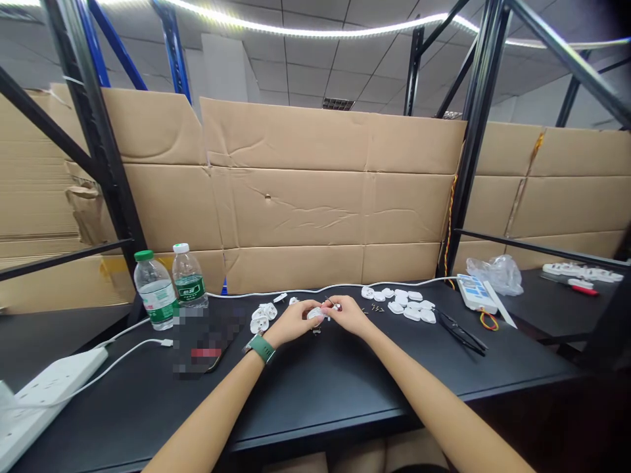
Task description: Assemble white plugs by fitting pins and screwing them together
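Observation:
Both hands meet over the middle of the black table (315,387). My left hand (294,322) is closed on a small white plastic piece (315,314). Beside it, my right hand (349,315) pinches something thin and dark at the same piece; what it is stays too small to tell. Several white plastic parts (259,320) lie just left of my left hand. To the right of my right hand are small brass-coloured pieces (377,308) and a group of white covers (412,314). Tiny bits lie on the table just below my fingers.
Black tweezers or pliers (462,334) lie at the right, near a white and blue device (476,293) and a plastic bag (497,274). On the left are two bottles (156,295), a phone (211,351) and a white power strip (54,394). Cardboard (315,197) stands behind.

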`<state>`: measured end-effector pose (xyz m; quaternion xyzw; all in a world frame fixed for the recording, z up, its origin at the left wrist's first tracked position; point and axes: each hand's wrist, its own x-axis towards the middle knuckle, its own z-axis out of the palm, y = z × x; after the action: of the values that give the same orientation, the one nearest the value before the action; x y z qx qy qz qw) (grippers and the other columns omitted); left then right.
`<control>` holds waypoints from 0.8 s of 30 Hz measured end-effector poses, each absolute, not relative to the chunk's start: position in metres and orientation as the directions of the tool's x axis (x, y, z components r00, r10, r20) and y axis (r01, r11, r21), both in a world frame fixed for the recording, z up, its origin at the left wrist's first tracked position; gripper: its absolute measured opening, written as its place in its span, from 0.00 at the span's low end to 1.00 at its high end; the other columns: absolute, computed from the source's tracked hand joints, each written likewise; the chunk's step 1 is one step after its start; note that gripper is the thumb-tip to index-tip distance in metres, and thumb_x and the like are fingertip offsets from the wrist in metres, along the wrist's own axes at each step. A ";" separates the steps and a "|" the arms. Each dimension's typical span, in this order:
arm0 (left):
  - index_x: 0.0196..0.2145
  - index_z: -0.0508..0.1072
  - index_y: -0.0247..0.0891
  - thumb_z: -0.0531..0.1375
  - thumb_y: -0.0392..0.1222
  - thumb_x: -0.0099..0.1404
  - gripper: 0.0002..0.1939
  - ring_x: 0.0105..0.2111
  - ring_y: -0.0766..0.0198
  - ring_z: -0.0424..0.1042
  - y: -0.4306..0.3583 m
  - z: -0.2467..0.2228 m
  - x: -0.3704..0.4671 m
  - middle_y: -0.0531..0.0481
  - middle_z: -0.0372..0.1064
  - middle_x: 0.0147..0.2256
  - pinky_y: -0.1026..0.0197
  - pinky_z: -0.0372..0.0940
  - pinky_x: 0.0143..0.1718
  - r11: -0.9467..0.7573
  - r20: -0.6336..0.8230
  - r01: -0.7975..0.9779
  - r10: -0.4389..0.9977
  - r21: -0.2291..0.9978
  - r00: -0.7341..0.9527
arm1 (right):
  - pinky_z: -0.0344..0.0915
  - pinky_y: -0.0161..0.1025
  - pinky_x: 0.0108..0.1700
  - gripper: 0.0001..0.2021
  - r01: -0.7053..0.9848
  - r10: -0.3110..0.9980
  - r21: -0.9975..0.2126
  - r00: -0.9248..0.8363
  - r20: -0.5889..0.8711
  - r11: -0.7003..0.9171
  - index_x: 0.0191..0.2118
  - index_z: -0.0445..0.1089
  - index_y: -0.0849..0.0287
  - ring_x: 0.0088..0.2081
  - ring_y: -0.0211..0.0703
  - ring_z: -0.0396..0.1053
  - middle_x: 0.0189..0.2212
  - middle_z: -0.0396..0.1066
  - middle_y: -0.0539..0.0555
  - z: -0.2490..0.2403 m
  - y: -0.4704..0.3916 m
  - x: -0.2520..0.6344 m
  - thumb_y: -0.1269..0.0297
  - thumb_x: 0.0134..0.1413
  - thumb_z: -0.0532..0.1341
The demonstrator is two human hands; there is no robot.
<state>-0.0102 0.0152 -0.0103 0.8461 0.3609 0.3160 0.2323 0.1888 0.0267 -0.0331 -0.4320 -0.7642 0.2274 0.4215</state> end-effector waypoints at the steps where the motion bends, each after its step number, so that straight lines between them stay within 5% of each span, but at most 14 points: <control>1: 0.43 0.78 0.40 0.58 0.48 0.62 0.16 0.29 0.63 0.66 0.015 -0.010 -0.010 0.50 0.76 0.35 0.63 0.59 0.31 -0.635 0.379 0.465 0.758 0.617 0.532 | 0.59 0.34 0.33 0.09 0.472 0.857 -0.716 -0.266 0.441 0.515 0.32 0.77 0.60 0.28 0.38 0.64 0.25 0.72 0.49 -0.033 0.027 0.188 0.60 0.53 0.62; 17: 0.36 0.75 0.38 0.60 0.49 0.61 0.12 0.24 0.67 0.61 0.015 -0.013 -0.008 0.54 0.69 0.26 0.65 0.54 0.27 -0.631 0.425 0.502 0.773 0.591 0.471 | 0.57 0.33 0.29 0.11 0.371 0.876 -0.797 -0.284 0.390 0.476 0.33 0.79 0.61 0.25 0.36 0.62 0.24 0.73 0.50 -0.039 0.031 0.186 0.58 0.51 0.64; 24: 0.36 0.74 0.39 0.61 0.55 0.59 0.16 0.26 0.65 0.68 0.017 -0.016 -0.008 0.50 0.74 0.30 0.65 0.60 0.25 -0.560 0.382 0.420 0.814 0.714 0.437 | 0.63 0.35 0.34 0.10 0.400 0.837 -0.737 -0.320 0.445 0.545 0.34 0.80 0.58 0.29 0.40 0.68 0.28 0.77 0.51 -0.030 0.025 0.188 0.57 0.51 0.67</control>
<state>-0.0085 0.0171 -0.0160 0.8036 0.3839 0.3663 0.2695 0.1885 0.0247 -0.0304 -0.4014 -0.7702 0.2580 0.4232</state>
